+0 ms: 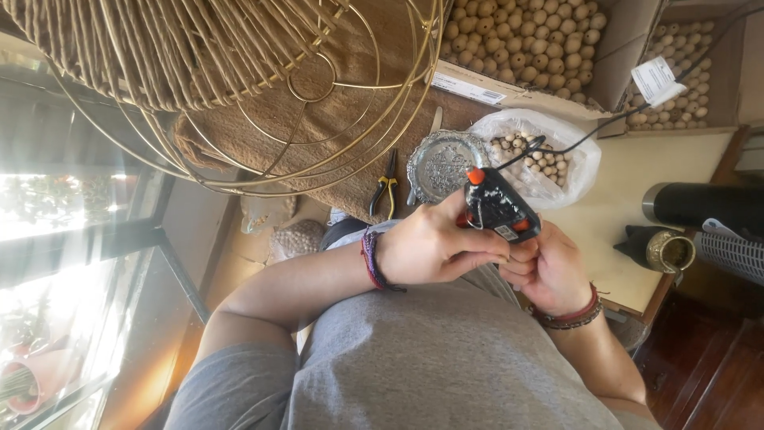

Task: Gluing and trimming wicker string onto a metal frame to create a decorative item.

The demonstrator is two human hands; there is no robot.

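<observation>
Wire lamp frame [318,87]: cut off by top edge. Glue gun [497,209]: handle hidden inside both hands; whatever sits between the fingertips too covered to tell. Bead boxes [521,44]: cropped at top. Black cylinder [700,205]: runs off right edge

We count one black glue gun [500,209], one pair of yellow-handled pliers [385,185], one embossed metal dish [440,166], two cardboard boxes [617,48] of wooden beads (far too many to number) and one plastic bag [574,155] of them.
</observation>
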